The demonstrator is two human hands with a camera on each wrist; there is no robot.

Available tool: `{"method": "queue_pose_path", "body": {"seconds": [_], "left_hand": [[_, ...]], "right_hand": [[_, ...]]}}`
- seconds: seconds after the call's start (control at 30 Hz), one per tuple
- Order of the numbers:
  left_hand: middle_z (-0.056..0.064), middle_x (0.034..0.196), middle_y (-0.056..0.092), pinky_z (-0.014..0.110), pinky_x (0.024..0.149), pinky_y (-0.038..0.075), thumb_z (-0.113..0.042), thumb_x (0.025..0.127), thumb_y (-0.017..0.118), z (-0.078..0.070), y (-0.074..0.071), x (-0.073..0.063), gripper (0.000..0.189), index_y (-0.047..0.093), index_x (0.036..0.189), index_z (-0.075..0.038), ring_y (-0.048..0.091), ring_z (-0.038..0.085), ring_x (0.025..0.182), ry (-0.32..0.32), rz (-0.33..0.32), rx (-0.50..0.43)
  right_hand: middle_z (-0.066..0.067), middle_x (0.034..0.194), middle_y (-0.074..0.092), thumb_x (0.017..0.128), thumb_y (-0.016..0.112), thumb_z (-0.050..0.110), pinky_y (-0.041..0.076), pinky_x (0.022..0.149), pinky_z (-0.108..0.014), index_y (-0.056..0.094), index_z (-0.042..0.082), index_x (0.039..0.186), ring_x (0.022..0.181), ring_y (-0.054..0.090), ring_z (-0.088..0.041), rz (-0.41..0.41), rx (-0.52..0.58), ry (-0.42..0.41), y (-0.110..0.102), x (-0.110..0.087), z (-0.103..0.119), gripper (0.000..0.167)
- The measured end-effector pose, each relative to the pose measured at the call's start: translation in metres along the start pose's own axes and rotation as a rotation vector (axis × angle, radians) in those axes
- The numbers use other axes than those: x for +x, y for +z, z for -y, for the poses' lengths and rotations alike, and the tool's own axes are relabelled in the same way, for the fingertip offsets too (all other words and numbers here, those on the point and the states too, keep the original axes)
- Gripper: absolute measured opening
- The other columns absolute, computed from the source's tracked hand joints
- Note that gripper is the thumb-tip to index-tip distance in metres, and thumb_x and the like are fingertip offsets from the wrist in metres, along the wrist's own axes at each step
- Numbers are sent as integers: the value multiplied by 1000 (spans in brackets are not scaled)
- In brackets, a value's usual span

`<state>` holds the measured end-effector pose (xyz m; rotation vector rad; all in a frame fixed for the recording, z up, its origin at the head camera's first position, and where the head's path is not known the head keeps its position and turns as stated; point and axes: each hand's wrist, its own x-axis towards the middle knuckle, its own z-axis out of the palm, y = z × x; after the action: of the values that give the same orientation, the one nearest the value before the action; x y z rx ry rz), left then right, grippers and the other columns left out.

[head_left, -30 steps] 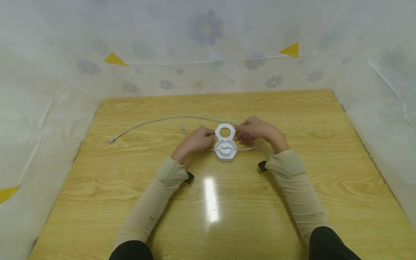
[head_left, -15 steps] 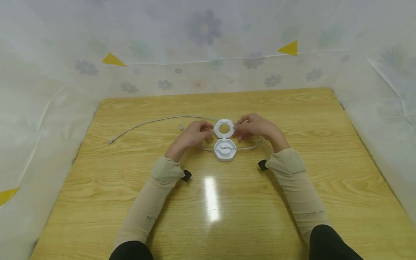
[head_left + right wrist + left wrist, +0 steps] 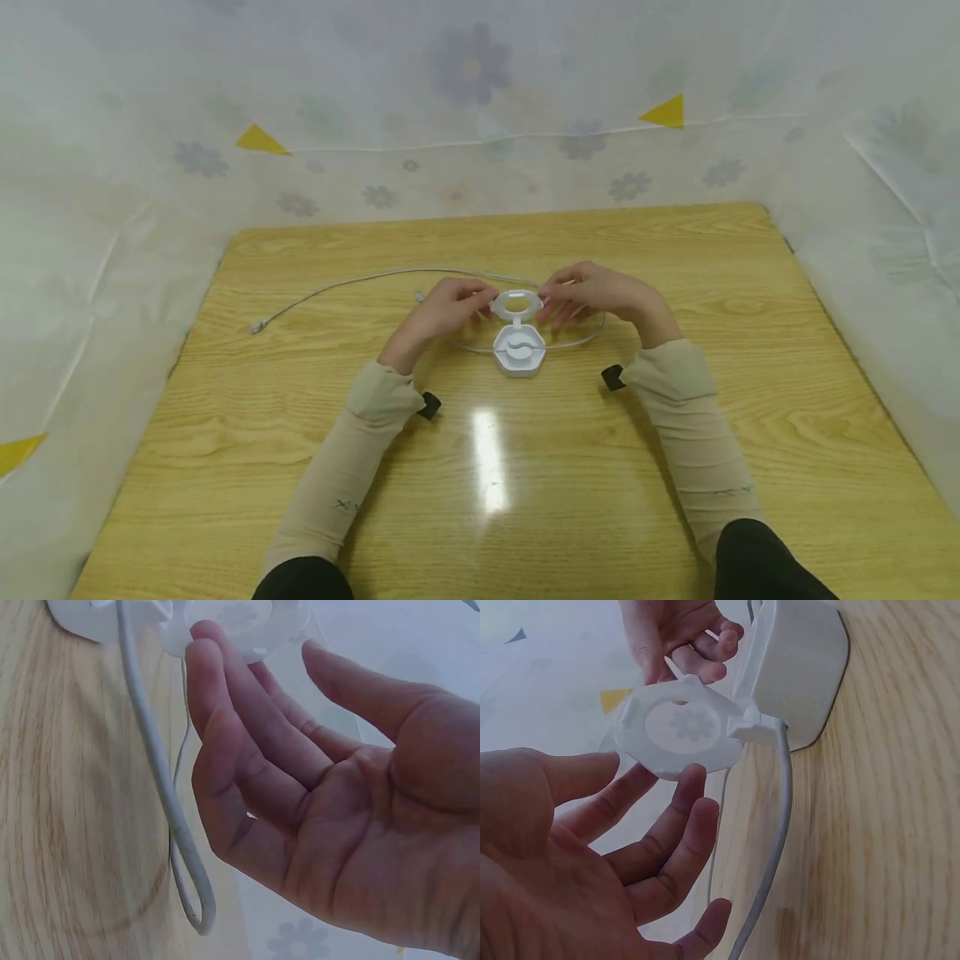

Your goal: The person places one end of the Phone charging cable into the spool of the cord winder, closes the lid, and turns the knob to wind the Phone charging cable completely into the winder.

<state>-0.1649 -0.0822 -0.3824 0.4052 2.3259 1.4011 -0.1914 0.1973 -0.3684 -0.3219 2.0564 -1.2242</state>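
A white hexagonal cable winder [image 3: 519, 367] stands on the table with its ring-shaped lid [image 3: 530, 311] hinged up at the back. A light grey cable [image 3: 572, 344] runs through the S-shaped slot in its base and out both sides. My left hand [image 3: 442, 310] holds the lid's left edge; in the left wrist view its fingertips [image 3: 692, 776] meet the rim. On the other side my right hand [image 3: 603, 296] holds the lid's right edge, fingertips [image 3: 206, 634] against it in the right wrist view. The lid stands raised, seen almost edge-on from above.
Behind the winder the cable arcs left across the wooden table [image 3: 480, 550], ending in a plug [image 3: 258, 327]. Another cable end [image 3: 419, 296] shows beyond my left hand. A flower-patterned white curtain [image 3: 480, 108] surrounds the table.
The lid has tipped from nearly facing the head camera to a more upright, edge-on position. Both hands have moved with it, and the winder's base stays in almost the same place.
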Motion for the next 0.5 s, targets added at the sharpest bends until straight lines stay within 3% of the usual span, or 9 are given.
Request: {"method": "queue_pose_path", "body": {"seconds": [0.1, 0.23, 0.5], "left_hand": [[22, 108, 76, 46, 92, 58, -24, 109, 60, -1, 0, -1, 30, 75, 120, -1, 71, 40, 100, -19, 6, -7], [19, 103, 77, 40, 84, 57, -24, 104, 68, -2, 2, -2, 23, 77, 111, -4, 70, 37, 95, -39, 32, 0], [3, 90, 70, 26, 72, 49, -20, 97, 78, -4, 7, -2, 15, 73, 100, -6, 62, 19, 85, -85, 103, 76]], "right_hand": [[-11, 112, 81, 109, 59, 31, 61, 89, -40, 67, 2, 129, 96, 77, -27, 28, -10, 19, 0, -1, 1, 36], [-7, 100, 81, 106, 63, 23, 62, 84, -37, 68, 0, 128, 87, 76, -21, 66, -29, 38, 2, 0, 1, 31], [-3, 84, 79, 101, 69, 16, 62, 78, -30, 71, -6, 121, 77, 74, -12, 74, -75, 69, 11, 1, 4, 30]]}}
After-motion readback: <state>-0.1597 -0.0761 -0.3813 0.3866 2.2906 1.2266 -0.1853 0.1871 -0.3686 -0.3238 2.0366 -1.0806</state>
